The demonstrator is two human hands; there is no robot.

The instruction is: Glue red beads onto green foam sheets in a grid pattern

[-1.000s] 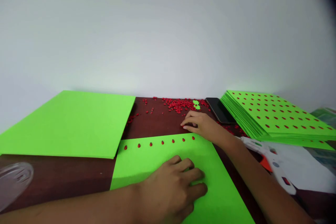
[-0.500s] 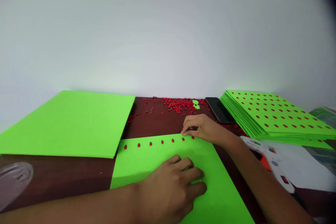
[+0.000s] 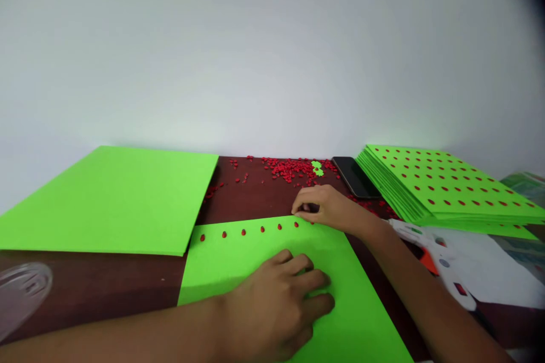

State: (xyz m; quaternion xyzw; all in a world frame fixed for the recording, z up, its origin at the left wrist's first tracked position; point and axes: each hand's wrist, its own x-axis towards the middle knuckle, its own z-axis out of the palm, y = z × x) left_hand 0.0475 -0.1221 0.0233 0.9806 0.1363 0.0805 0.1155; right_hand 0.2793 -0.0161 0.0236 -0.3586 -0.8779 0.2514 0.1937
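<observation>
A bright green sheet (image 3: 349, 295) lies in front of me, with a row of small red ladybug-like pieces (image 3: 263, 229) along its far edge. My left hand (image 3: 283, 303) rests on the sheet's middle, fingers bent and spread a little apart, holding nothing visible. At the far edge, beside the right end of the row, is my right hand (image 3: 321, 207). Its thumb and index finger are pinched together; whatever may be between them is too small or hidden to make out. The right hand partly covers the last red piece.
Loose red pieces (image 3: 289, 170) are scattered by the wall, with green flower-shaped cutouts (image 3: 317, 168) among them. A phone (image 3: 356, 177) lies beside a stack of dotted green sheets (image 3: 451, 178). Plain green sheets (image 3: 110, 198) lie left, near a clear plastic lid (image 3: 25, 295). White paper (image 3: 502, 272) is at right.
My right hand's fingertips have lifted and shifted slightly left, and the pinch looks tighter. My left hand stays in place on the sheet.
</observation>
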